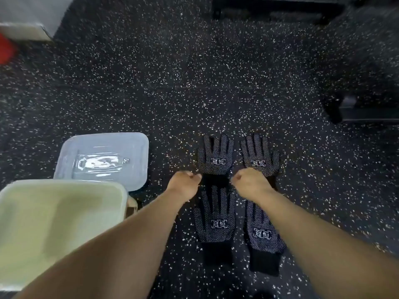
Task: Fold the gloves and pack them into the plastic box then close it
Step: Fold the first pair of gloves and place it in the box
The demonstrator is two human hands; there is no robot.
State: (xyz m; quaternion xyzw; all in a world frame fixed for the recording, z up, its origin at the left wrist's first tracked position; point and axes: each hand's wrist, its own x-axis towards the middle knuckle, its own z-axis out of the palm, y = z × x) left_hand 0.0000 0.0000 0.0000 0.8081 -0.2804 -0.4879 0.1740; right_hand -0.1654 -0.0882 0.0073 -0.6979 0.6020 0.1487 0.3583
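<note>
Four black dotted gloves lie flat on the speckled floor, fingers pointing away from me: far left glove (pixel 216 157), far right glove (pixel 261 156), near left glove (pixel 216 221), near right glove (pixel 264 234). My left hand (pixel 183 184) and my right hand (pixel 250 182) are curled shut at the two sides of the far left glove's cuff, apparently pinching it. My right hand covers the far right glove's cuff. The pale plastic box (pixel 64 183) stands open at lower left. Its clear lid (pixel 133 147) lies on the floor just beyond it.
Dark equipment (pixel 356 111) stands on the floor at the right, and a black frame (pixel 269 9) at the top. A white box (pixel 23 31) and a red object (pixel 6 50) sit at the upper left. Speckled floor stretches beyond the gloves.
</note>
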